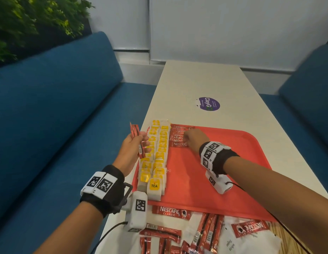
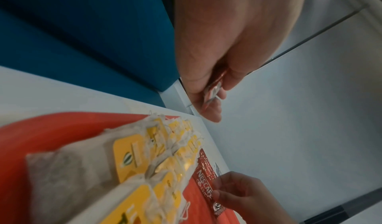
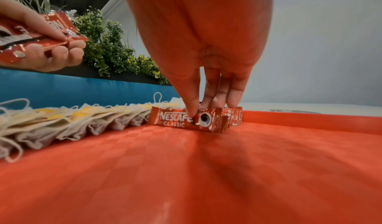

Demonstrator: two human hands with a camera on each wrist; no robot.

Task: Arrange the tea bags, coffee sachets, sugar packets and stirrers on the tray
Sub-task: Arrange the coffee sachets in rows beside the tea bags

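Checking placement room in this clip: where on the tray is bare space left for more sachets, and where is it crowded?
Free: the red tray floor right of the tea bags and nearer than the coffee sachets, out to its right rim; the right hand pinches the nearest sachet there. Crowded: the tray's left edge and the loose pile on the table before it.

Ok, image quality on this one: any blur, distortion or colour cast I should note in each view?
Head view: wide-angle bending at the edges, centre sharp, tea bags legible. Left wrist view: soft throughout, the left hand close and blurred. Right wrist view: the right hand is tinted orange-red above the tray, the near tray surface is soft, and the coffee sachet under its fingertips is readable.
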